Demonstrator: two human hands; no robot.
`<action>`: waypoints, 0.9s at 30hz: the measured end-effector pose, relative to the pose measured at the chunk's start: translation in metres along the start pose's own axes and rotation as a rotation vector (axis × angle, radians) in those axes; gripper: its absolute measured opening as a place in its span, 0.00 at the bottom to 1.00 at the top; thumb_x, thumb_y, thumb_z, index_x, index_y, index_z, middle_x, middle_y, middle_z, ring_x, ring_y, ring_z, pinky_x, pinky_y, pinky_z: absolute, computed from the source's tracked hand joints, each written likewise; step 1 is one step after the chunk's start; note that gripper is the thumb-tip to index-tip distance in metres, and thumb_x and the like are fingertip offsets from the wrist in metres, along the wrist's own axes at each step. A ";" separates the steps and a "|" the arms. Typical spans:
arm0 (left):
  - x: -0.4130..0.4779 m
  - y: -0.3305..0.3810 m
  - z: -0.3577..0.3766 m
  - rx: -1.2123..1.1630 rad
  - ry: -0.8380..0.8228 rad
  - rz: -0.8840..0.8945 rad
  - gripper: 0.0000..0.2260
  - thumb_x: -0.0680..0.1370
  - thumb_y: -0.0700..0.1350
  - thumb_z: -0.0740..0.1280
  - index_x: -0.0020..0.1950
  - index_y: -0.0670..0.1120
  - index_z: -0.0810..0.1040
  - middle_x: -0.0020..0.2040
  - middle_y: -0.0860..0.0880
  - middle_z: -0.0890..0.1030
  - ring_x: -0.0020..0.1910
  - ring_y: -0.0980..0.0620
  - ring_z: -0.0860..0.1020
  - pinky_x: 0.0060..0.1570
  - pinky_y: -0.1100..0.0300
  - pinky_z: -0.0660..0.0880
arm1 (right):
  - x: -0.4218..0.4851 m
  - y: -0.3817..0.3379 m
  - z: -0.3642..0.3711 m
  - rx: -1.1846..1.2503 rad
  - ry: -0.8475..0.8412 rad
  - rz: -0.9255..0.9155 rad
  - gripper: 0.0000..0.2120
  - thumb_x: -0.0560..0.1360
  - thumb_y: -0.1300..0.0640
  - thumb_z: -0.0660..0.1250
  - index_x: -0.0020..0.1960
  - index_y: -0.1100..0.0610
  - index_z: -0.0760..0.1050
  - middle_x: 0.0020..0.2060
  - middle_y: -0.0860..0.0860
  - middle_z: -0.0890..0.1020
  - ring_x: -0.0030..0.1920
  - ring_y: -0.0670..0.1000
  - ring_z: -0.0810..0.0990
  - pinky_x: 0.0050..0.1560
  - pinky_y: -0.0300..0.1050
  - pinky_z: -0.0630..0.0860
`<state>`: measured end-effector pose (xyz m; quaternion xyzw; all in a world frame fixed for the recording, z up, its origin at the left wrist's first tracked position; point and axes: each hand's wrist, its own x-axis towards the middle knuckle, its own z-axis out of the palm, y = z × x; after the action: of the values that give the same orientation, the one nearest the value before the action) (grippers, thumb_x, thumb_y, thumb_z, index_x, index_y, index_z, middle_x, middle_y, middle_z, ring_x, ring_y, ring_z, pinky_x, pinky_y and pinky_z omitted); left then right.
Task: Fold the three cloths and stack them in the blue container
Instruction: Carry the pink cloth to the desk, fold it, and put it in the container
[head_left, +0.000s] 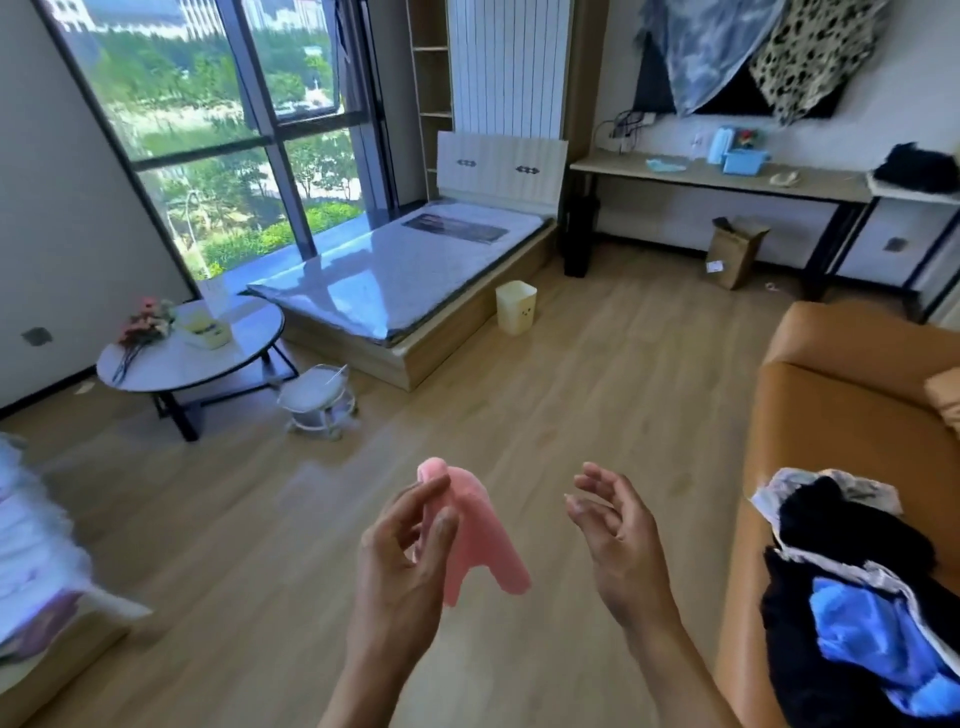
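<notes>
Big bright room with a wood floor (597, 364) and a tall window (208, 130) on the left, plus a low bed (405, 270) with a bare shiny mattress under it. A long bench (727, 179) along the far wall carries a small blue container (744, 160), and an orange sofa (831, 415) on the right has a heap of dark and blue cloths (857, 571) on it. Over the floor, the left hand (405, 551) has its grip pinched on a small pink cloth (478, 530) hanging down, while the right hand (618, 535) is beside it, fingers loosely spread, holding nothing.
</notes>
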<state>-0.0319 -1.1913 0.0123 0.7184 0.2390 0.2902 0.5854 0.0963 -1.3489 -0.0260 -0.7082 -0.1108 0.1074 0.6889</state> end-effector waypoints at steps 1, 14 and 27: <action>0.020 0.002 0.003 -0.002 -0.005 0.003 0.13 0.79 0.44 0.69 0.60 0.60 0.80 0.58 0.56 0.83 0.54 0.56 0.82 0.57 0.48 0.80 | 0.015 -0.006 0.006 0.000 0.004 -0.009 0.16 0.77 0.57 0.70 0.64 0.47 0.74 0.59 0.44 0.80 0.57 0.40 0.81 0.50 0.33 0.75; 0.321 -0.030 0.050 -0.058 -0.228 0.089 0.14 0.79 0.42 0.68 0.60 0.59 0.80 0.56 0.59 0.83 0.53 0.59 0.82 0.54 0.54 0.80 | 0.257 -0.015 0.099 -0.012 0.215 -0.049 0.16 0.77 0.60 0.69 0.62 0.47 0.75 0.59 0.45 0.81 0.55 0.36 0.81 0.50 0.32 0.74; 0.584 -0.051 0.160 -0.056 -0.460 0.030 0.12 0.80 0.43 0.67 0.62 0.55 0.82 0.58 0.57 0.83 0.56 0.58 0.82 0.58 0.51 0.79 | 0.507 -0.003 0.120 0.069 0.411 -0.012 0.16 0.77 0.63 0.69 0.61 0.48 0.75 0.59 0.47 0.81 0.54 0.37 0.82 0.50 0.31 0.76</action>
<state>0.4986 -0.8942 0.0192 0.7525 0.0805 0.1341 0.6397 0.5422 -1.0801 -0.0262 -0.6905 0.0314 -0.0397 0.7215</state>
